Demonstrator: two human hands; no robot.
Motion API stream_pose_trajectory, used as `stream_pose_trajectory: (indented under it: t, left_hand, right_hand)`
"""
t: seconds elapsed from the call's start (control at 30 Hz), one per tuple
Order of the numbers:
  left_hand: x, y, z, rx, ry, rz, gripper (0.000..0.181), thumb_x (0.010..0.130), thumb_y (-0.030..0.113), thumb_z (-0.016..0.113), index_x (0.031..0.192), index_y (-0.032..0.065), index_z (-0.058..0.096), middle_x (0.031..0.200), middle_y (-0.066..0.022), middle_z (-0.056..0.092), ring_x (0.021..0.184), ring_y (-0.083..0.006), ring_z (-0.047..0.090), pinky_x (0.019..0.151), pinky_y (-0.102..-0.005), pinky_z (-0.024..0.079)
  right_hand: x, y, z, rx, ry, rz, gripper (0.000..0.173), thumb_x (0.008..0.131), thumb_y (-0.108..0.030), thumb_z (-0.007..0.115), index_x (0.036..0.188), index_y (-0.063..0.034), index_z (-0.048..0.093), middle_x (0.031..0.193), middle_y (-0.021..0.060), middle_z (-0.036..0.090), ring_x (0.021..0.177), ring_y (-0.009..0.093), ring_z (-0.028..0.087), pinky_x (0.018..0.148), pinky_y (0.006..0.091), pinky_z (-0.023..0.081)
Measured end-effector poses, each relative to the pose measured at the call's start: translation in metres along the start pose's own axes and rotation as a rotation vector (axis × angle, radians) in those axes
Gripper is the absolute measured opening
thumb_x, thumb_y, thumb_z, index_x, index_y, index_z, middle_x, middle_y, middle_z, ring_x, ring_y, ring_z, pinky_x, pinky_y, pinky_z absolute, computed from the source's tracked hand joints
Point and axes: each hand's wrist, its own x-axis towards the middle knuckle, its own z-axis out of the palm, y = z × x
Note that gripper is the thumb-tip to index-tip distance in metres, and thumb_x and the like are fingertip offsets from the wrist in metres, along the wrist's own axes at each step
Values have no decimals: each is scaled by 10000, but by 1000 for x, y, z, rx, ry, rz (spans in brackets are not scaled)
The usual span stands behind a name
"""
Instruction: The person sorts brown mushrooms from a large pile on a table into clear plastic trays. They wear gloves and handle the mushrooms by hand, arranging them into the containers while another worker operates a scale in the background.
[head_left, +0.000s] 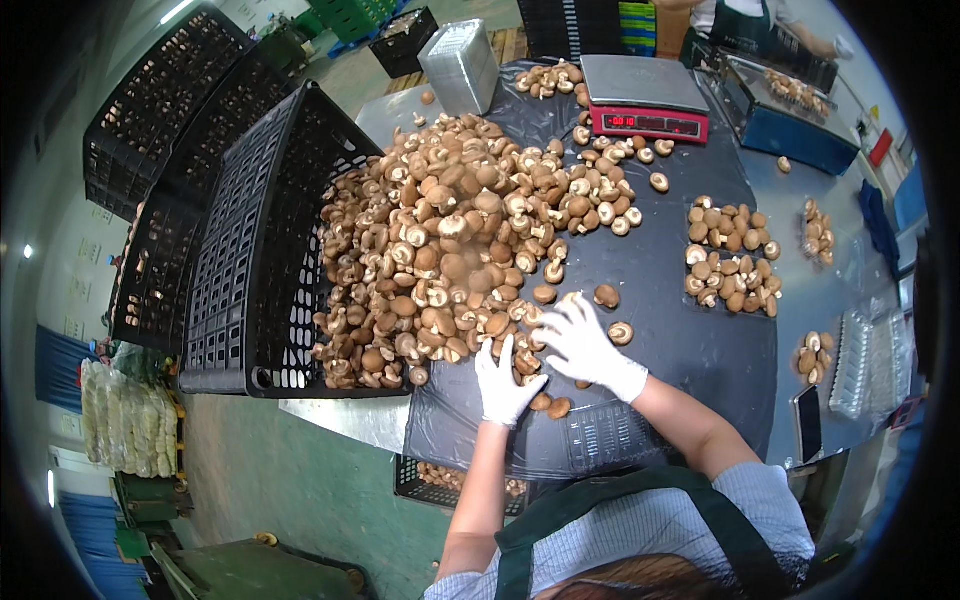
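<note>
A large heap of brown shiitake mushrooms (450, 259) spreads over a black plastic sheet (675, 360) on the table. At its near edge my left hand (501, 384), in a white glove, has its fingers apart against a few mushrooms. My right hand (589, 346), gloved the same way, spreads its fingers over the heap's near right edge. Mushrooms (527, 363) lie between the two hands, and a brown mushroom (559, 408) rests just in front of them. A clear plastic tray (604, 436) lies near the table's front edge, below my right hand.
A tipped black crate (255, 225) borders the heap on the left. Two mushroom-filled trays (724, 226) (731, 283) sit on the right. Behind stand a red scale (645, 82) and stacked clear trays (461, 66). A phone (808, 424) lies right. Another person (739, 26) stands beyond.
</note>
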Motion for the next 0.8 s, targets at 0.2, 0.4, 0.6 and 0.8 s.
stream_pose_trajectory:
  t: [0.2,0.4,0.6,0.8]
  left_hand:
    - [-14,-2,-3,-165,39,-29,984,644,368,890,1436,32,413,1450,-271,343,1324,-443,397,1088,-503,380]
    - [-34,-6,-9,-203,145,-56,958,651,316,899,1420,7,418,1417,-238,393,1284,-397,468,1061,-464,424]
    - [-81,-34,21,-876,335,-494,693,753,275,797,1324,39,484,1318,-146,508,1196,-284,519,1030,-397,447]
    - [-70,-15,-18,-41,340,-230,776,718,250,846,1369,27,489,1321,-239,454,1207,-422,461,1047,-493,381]
  right_hand:
    - [5,-26,28,-25,5,-61,306,806,-233,639,1075,-90,663,1175,82,565,1151,316,492,1055,572,338]
    - [4,-41,5,263,168,164,315,771,-252,679,1004,-45,637,1097,136,575,1104,333,493,999,523,371]
    - [50,-127,-43,513,-234,42,347,739,-270,690,996,-40,647,905,144,656,913,305,634,863,460,474]
    - [84,-48,2,235,71,165,219,790,-143,582,957,-41,681,833,137,639,786,297,625,731,443,489]
